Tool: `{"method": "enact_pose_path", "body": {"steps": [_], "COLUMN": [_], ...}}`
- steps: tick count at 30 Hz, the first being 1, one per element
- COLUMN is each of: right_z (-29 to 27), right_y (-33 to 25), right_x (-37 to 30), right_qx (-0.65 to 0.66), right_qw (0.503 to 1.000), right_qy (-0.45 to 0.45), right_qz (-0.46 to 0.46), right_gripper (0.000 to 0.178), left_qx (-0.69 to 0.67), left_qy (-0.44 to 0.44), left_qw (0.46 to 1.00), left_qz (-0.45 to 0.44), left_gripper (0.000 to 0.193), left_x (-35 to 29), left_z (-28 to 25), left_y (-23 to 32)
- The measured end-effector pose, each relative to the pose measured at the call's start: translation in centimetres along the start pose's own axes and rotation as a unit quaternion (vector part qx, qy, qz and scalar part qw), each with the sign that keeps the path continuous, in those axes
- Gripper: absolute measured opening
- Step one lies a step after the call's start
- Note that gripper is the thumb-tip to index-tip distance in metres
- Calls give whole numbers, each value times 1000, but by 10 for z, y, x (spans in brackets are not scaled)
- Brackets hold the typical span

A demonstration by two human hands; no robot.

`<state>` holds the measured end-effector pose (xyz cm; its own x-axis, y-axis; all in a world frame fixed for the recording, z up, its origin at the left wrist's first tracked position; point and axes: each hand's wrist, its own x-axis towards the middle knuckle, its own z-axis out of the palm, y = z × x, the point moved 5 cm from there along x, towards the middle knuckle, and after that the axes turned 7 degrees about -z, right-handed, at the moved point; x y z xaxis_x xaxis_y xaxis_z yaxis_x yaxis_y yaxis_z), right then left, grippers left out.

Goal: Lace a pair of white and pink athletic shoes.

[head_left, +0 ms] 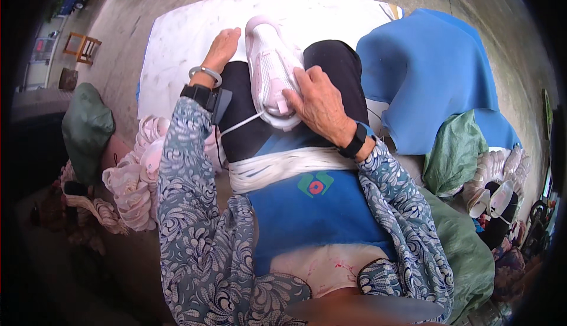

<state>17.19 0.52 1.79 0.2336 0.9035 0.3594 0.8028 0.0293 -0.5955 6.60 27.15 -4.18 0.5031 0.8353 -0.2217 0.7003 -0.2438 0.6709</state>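
Note:
A pale pink and white sneaker upper lies lengthwise over my lap, between my dark-trousered thighs. My right hand grips its right side, with the thumb near the pull tab and the fingers along the edge. Left of the shoe, my left hand is raised with its fingers curled closed; whatever they may hold is hidden. A white lace runs from the near end of the shoe toward my left forearm. Across my lap rests a thick bundle of white laces, above a blue apron.
Stacked pale pink shoe pieces sit at my left, by a green sack. A white sheet covers the floor ahead. At right are a blue cloth, a green bag and more shoe pieces. A wooden stool stands far left.

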Motion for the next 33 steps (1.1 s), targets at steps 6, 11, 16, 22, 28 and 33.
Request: {"method": "enact_pose_path", "body": {"steps": [6,11,16,22,28,33], "right_z": [-7,-10,-9,-9,-12,-14], "right_y": [2,-3,-9,-14,-22,-21], "right_x": [-8,-9,-13,-20,-25,-22], "right_qx": [29,55,71,83,100,96], "right_qw": [999,997,994,993,989,990], "right_qy": [-5,-40,-63,-66,-82,-83], "right_qz": [27,46,53,52,71,66], "right_gripper": [44,47,48,48,51,53], "left_qx": [-11,-41,5,-169,-256,-294], "left_qy": [-306,-374,-378,-464,-447,-428], "left_qw": [932,899,884,823,813,802], "left_qz": [-196,-223,-274,-282,-271,-294], "left_gripper": [64,73,99,88,81,74], "left_x": [17,15,25,9,11,3], "left_z": [53,52,48,66,73,79], "left_y": [-14,2,-21,-26,-23,-14]}}
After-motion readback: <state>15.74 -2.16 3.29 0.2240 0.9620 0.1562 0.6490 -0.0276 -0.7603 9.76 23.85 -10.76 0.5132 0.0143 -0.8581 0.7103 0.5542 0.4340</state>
